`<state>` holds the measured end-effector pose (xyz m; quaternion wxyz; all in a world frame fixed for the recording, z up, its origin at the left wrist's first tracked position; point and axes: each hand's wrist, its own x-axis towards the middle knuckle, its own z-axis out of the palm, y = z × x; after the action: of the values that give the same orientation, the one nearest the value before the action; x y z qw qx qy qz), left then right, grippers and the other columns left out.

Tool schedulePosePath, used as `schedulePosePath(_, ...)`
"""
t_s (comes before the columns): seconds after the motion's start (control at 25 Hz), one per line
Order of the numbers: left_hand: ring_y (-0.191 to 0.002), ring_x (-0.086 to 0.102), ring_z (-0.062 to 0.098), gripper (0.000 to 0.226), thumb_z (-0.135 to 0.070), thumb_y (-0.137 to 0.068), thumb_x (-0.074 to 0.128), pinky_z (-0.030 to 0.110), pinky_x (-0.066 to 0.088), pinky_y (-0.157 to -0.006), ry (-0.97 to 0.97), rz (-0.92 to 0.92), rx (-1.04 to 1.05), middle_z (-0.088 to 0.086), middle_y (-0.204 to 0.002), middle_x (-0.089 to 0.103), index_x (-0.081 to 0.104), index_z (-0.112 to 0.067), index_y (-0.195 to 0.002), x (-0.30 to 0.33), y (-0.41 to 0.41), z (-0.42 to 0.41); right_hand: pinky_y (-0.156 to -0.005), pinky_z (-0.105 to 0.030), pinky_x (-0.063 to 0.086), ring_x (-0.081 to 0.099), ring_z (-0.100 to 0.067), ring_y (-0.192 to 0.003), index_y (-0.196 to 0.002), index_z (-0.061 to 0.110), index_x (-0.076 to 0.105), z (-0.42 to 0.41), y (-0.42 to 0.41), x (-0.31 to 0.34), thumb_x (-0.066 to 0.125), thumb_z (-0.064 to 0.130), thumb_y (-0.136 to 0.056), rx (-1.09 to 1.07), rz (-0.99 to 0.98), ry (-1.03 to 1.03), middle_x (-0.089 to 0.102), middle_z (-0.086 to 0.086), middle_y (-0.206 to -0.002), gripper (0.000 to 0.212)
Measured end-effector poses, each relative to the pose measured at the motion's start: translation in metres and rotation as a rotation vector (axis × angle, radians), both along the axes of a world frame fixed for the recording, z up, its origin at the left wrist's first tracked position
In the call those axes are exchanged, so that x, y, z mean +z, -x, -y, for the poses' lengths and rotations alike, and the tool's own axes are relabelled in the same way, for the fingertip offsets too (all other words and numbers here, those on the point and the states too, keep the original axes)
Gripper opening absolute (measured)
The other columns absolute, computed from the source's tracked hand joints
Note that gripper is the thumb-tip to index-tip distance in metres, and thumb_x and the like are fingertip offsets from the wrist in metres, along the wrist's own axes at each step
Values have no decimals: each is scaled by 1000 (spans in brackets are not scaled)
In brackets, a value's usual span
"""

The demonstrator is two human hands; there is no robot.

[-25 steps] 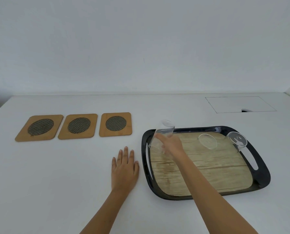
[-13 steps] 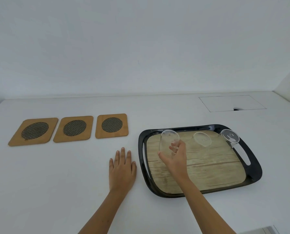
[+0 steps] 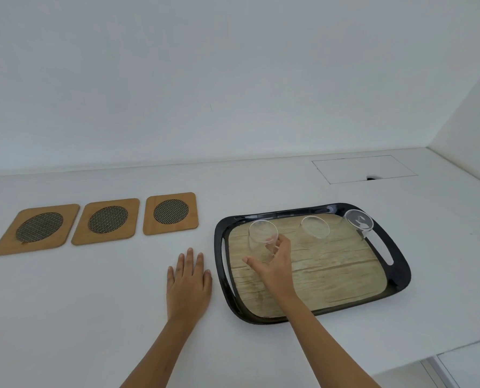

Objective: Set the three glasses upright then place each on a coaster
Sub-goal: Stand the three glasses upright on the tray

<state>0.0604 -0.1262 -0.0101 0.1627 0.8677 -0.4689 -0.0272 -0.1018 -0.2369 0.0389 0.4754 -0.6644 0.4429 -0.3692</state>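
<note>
A plain white wall point(image 3: 233, 79) rises behind a white desk point(image 3: 79, 303), and a second white wall point(image 3: 474, 113) meets it at a corner on the right. Set flush into the desk's far right is a rectangular hatch point(image 3: 363, 168) with a small dark notch. Even, soft light falls throughout. The desk's near right edge drops to a pale floor point(image 3: 474, 368).

The left hand point(image 3: 189, 281) lies flat, palm down, fingers straight and slightly spread, pointing to the far side. Its bare forearm runs back to the near edge. The right hand point(image 3: 275, 261) is raised to the right of it, thumb stretched left, fingers curled around a clear glass point(image 3: 262, 239). The right forearm slants toward the near right.
</note>
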Motion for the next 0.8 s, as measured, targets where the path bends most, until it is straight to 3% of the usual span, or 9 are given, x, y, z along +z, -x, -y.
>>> schedulePosePath(0.12, -135, 32, 34, 59, -40, -90, 21, 54, 26, -106, 5, -1, -4, 15, -146, 38, 43, -11, -137, -1, 0, 0, -101, -16, 32, 39, -13, -125, -133, 18, 32, -10, 5, 3, 88, 39, -63, -15, -2, 24, 39, -3, -131, 92)
schedulePosePath(0.2, -137, 29, 33, 61, -42, -90, 17, 53, 23, -108, 10, -1, 0, 14, -147, 36, 41, -12, -138, -2, 0, 0, -99, -11, 30, 39, -10, -123, -132, 15, 34, -20, 11, 7, 80, 49, -70, -58, 8, 140, 39, -2, -128, 85)
schedulePosePath(0.32, -138, 26, 32, 64, -44, -90, 13, 51, 19, -109, 9, 4, -1, 13, -149, 33, 38, -13, -140, -3, 0, 1, -101, -19, 35, 45, -14, -118, -127, 18, 39, -23, 28, 22, 62, 41, -88, -203, 64, 380, 43, -1, -122, 51)
schedulePosePath(0.4, -138, 27, 32, 64, -44, -90, 13, 52, 21, -109, 5, 6, -7, 13, -149, 33, 38, -13, -140, -3, 0, 1, -100, -29, 37, 44, -22, -116, -125, 14, 42, -10, 44, 31, 62, 31, -89, -350, 40, 463, 43, -1, -121, 44)
schedulePosePath(0.52, -138, 27, 33, 65, -45, -89, 14, 52, 22, -108, 0, 2, -7, 13, -149, 34, 39, -12, -140, -4, -1, 1, -99, -39, 38, 42, -26, -118, -130, 5, 39, 18, 65, 33, 75, 21, -81, -414, -74, 335, 41, -9, -128, 63)
schedulePosePath(0.68, -137, 29, 34, 65, -45, -89, 14, 53, 24, -107, -2, 3, -8, 13, -148, 35, 40, -12, -139, -3, -1, 0, -106, -44, 38, 40, -27, -129, -145, 4, 25, 45, 77, 21, 81, 34, -75, -187, -225, 117, 38, -14, -139, 95)
schedulePosePath(0.8, -138, 27, 32, 66, -46, -89, 12, 53, 23, -108, -7, 8, -9, 12, -149, 33, 39, -13, -140, -3, 1, 0, -97, -36, 41, 47, -28, -124, -137, 7, 34, 57, 77, 14, 81, 34, -74, -161, -199, 79, 48, -4, -125, 83)
